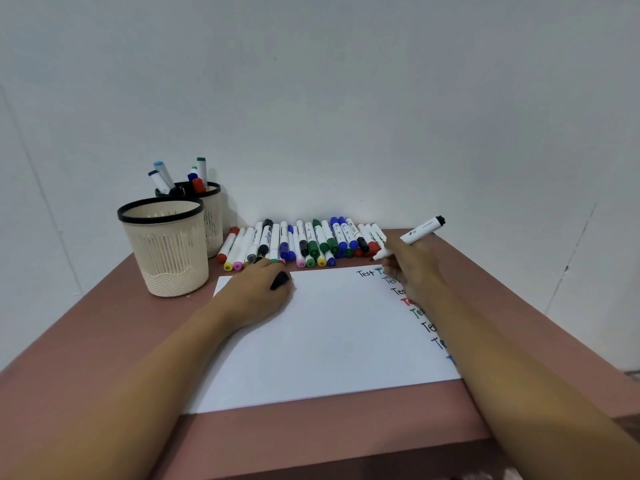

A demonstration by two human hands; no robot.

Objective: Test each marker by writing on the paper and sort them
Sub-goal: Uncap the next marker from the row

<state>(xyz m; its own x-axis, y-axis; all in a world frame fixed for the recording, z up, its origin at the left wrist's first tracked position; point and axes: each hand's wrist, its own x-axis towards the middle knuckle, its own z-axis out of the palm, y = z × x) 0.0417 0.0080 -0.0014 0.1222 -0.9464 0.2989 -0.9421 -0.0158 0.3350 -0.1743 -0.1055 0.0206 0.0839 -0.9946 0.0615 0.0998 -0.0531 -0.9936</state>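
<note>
Early going: the right hand (410, 268) grips a marker (417, 233) at the paper's (329, 341) far right corner, the left hand (261, 291) clasps a black cap (280, 281). A few sorted markers stand in the far cup (212, 216); a long row (301, 242) waits.

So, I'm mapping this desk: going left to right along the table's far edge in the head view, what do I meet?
The front mesh holder, loose marker row, right hand gripping a marker.
</note>
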